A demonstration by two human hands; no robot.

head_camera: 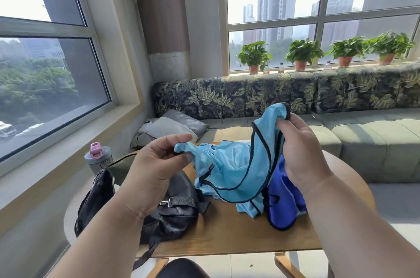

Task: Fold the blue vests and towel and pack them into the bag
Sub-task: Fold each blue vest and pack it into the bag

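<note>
I watch both hands pinch the light blue vest (229,168) aloft, left hand (156,164) at nine o'clock, right hand (302,150) at three; nothing is folded, and the bag (177,216) holds none of it (towel unseen).

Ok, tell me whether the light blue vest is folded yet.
Not folded. The light blue vest hangs bunched and crumpled between the left hand and right hand, each pinching an edge above the table.

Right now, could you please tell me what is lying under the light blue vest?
Under the lifted light blue vest, a darker blue garment lies on the wooden table. Only its right part shows; the rest is covered, so I cannot tell whether it is a vest or whether a towel lies beneath.
</note>
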